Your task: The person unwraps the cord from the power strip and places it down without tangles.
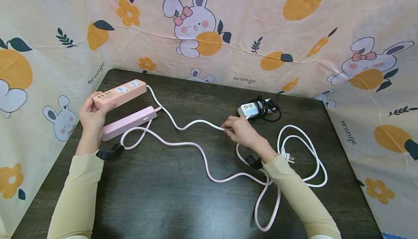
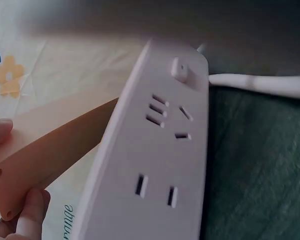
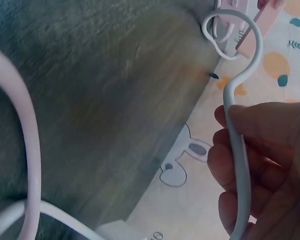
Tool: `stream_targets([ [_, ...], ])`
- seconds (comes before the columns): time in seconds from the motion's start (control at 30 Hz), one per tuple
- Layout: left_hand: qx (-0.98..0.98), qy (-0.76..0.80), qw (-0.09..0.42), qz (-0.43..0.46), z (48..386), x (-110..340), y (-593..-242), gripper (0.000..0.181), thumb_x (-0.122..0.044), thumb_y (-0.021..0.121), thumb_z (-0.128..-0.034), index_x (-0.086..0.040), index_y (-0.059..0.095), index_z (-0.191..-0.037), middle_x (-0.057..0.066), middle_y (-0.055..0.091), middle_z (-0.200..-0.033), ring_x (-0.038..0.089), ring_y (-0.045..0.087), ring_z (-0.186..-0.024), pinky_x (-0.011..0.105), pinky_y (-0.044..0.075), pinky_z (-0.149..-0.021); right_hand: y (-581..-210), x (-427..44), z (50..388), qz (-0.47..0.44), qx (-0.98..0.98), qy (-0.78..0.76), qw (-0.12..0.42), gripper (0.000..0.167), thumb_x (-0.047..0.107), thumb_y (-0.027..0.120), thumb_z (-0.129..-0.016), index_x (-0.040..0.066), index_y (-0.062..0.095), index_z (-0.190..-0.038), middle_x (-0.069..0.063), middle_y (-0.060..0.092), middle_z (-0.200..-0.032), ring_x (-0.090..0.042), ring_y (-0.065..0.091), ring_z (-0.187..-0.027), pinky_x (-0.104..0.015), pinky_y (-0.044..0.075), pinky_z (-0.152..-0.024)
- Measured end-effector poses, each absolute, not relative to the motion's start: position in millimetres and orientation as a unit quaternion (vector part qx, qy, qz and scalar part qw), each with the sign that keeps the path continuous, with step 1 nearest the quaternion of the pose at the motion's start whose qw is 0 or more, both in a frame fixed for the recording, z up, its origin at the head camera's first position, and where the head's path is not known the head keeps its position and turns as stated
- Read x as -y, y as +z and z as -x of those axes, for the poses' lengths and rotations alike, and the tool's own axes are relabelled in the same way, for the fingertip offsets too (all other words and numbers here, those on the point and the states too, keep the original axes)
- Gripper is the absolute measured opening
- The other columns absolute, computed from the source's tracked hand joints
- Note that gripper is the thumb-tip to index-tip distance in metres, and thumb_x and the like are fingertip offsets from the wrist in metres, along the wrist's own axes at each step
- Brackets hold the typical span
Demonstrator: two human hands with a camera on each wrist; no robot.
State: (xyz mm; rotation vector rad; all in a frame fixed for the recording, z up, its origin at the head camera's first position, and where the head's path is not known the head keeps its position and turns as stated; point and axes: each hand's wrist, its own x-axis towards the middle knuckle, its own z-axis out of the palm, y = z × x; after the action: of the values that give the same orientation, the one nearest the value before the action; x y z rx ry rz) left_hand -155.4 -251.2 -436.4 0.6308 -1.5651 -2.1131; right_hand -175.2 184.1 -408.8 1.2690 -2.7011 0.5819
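My left hand (image 1: 91, 117) grips the near left end of a peach power strip (image 1: 130, 95), thumb on one side and fingers on the other. The strip is tilted up over the far left of the table, its sockets and USB ports showing. My right hand (image 1: 243, 133) pinches the strip's white cord (image 1: 196, 121) mid-length. In the right wrist view that cord (image 3: 238, 150) runs between thumb and curled fingers. Just below the peach strip lies a pink power strip (image 1: 130, 122); in the left wrist view its sockets (image 2: 155, 120) face the camera.
Beyond my right hand sits a white power strip (image 1: 245, 109) wrapped in black cable (image 1: 262, 107). A pink cord (image 1: 179, 144) snakes across the table to a loop near my right forearm. White cord coils (image 1: 318, 159) lie at right with a white plug (image 1: 287, 156). Printed cloth (image 1: 147, 32) hangs behind.
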Motion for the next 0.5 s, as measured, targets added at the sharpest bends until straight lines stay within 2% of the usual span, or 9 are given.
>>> stream_targets([
  [0.37,0.563,-0.758,0.21,-0.255,152.7,254.8,-447.3,0.053,0.01,0.073,-0.0726,-0.012,0.061,-0.12,0.0,0.053,-0.121,0.012,0.053,-0.106,0.012,0.047,-0.08,-424.0,-169.0,162.0,-0.386,0.905,0.176,0.029,0.013,-0.008,0.067,-0.078,0.0,0.07,-0.087,-0.007,0.063,-0.078,-0.018,0.061,-0.067,-0.032,0.05,-0.061],
  [0.5,0.566,-0.755,0.199,-0.266,150.7,255.3,-447.0,0.054,0.008,0.074,-0.072,-0.011,0.061,-0.12,-0.001,0.055,-0.115,0.011,0.054,-0.104,0.01,0.047,-0.078,-429.4,-164.2,156.6,-0.361,0.915,0.177,0.026,0.013,-0.008,0.067,-0.076,0.0,0.069,-0.086,-0.006,0.061,-0.075,-0.018,0.06,-0.067,-0.033,0.05,-0.06],
])
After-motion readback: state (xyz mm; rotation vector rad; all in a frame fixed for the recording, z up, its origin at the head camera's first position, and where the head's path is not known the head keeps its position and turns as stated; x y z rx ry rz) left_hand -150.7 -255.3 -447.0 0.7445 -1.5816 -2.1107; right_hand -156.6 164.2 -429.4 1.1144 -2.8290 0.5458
